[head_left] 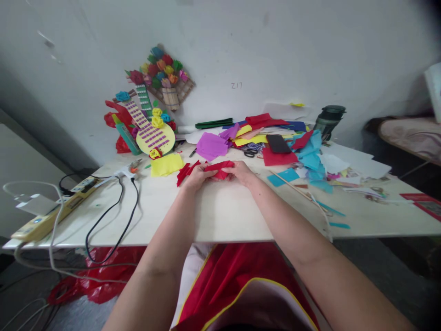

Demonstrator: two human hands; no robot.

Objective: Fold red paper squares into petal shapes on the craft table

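Note:
Both my hands rest on the pale table (213, 216) and pinch one piece of red crepe paper (220, 168) between them. My left hand (196, 177) holds its left end with fingers curled. My right hand (241, 173) grips the right end the same way. More red paper scraps (184, 173) lie just left of my left hand. A yellow sheet (166, 164) lies further left and a purple sheet (211, 146) lies behind the red piece.
A heap of coloured paper (275, 138), black scissors (251, 152), a dark phone (277, 143) and a green bottle (329, 120) lie behind and right. Paper-flower crafts (151, 124) lean on the wall. A power strip (51, 214) and black cables (113, 211) lie left.

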